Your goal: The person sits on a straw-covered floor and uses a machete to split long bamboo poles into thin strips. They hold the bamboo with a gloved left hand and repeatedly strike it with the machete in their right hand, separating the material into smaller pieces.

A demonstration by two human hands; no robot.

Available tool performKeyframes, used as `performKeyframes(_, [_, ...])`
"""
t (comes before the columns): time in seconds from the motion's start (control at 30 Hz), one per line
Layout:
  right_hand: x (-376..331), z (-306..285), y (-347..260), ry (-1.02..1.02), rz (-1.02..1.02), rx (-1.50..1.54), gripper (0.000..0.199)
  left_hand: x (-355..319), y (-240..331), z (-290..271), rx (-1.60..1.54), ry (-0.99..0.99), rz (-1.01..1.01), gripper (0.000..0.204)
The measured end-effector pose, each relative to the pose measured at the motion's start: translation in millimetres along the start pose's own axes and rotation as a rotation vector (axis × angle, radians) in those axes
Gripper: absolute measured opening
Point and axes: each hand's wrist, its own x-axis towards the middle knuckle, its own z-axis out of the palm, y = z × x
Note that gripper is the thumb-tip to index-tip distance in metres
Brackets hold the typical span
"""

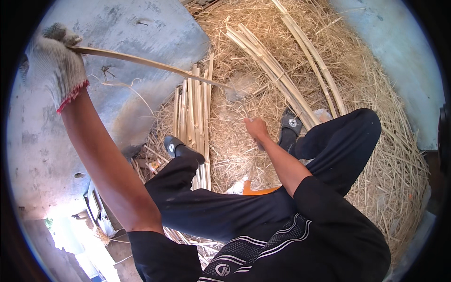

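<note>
My left hand (58, 66), in a whitish knitted glove with a red cuff, is raised at the upper left. Its fingers are closed around one end of a long bamboo strip (141, 60), which slopes down to the right over the straw. My bare right hand (256, 129) is closed between my knees, around a thin blade-like tool (245, 111). That tool is smeared by motion near the strip's far end, so its exact kind is unclear. Split bamboo strips (191, 108) lie in a bundle beside my left foot.
Shavings (376, 155) cover the floor around my legs. A second bundle of bamboo strips (275, 70) slants toward my right foot, with two longer strips (312, 51) beside it. A worn bluish wall (155, 28) rises at the left. Something orange (253, 188) shows beneath me.
</note>
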Motion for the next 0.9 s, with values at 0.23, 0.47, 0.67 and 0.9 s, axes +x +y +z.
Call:
performKeyframes(0.23, [-80, -48, -71, -0.112, -0.168, 0.043, 0.046, 7, 23, -74, -0.161, -0.373, -0.194, 0.04])
performKeyframes(0.47, [-217, -64, -134, -0.192, -0.692, 0.167, 0.062, -21, 41, -87, -0.193, -0.352, -0.191, 0.035])
performKeyframes(0.67, [-220, -59, -122, -0.243, -0.492, 0.123, 0.064, -51, 59, -63, -0.091, -0.059, -0.082, 0.033])
performKeyframes(0.9, [-274, -63, -148, -0.222, -0.742, 0.066, 0.057, -48, 68, -79, -0.042, 0.005, -0.064, 0.034])
